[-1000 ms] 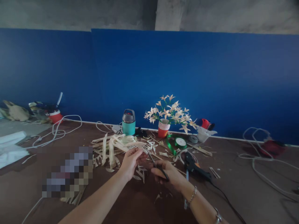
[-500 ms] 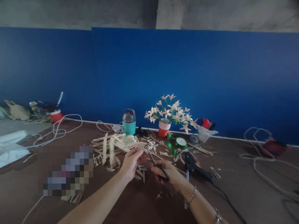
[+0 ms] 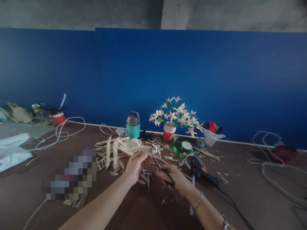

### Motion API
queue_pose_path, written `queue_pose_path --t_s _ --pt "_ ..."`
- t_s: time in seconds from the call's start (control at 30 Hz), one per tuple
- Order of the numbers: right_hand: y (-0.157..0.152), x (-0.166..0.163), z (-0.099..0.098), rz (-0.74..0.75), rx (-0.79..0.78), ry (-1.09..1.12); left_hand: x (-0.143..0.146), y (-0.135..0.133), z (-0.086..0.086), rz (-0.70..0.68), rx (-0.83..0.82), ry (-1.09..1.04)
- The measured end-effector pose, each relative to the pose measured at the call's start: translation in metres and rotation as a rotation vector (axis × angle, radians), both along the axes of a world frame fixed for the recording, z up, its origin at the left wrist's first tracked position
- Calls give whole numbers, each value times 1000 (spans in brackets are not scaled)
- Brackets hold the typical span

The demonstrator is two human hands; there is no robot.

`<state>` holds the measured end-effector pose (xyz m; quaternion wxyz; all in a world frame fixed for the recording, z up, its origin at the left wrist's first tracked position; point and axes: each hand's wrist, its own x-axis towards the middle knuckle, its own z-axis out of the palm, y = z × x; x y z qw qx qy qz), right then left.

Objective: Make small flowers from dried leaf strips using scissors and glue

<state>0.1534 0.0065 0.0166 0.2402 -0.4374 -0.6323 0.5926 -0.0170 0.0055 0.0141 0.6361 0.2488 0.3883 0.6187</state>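
Note:
My left hand point(image 3: 135, 165) pinches a small pale leaf strip point(image 3: 146, 154) over the brown floor. My right hand point(image 3: 174, 180) grips black-handled scissors point(image 3: 161, 169), whose blades point up and left toward the strip. Both hands hover just in front of a heap of dried pale leaf strips point(image 3: 119, 148). Small cut pieces point(image 3: 144, 178) lie under the hands.
A red paper cup with pale handmade flowers point(image 3: 174, 120) stands behind, beside a teal jar point(image 3: 133, 125) and a green ribbon roll point(image 3: 184, 146). A black glue gun point(image 3: 200, 171) lies to the right. White cables point(image 3: 271, 164) loop at right and left. A blue wall panel point(image 3: 192, 73) backs the floor.
The hands stay almost in place; the view has shifted slightly, and the scissors remain at the strip.

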Motion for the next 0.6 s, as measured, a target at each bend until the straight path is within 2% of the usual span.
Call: queue_pose_path --t_s 0.6 --pt "0 4 2 14 27 -35 -10 3 4 -131 -19 77"
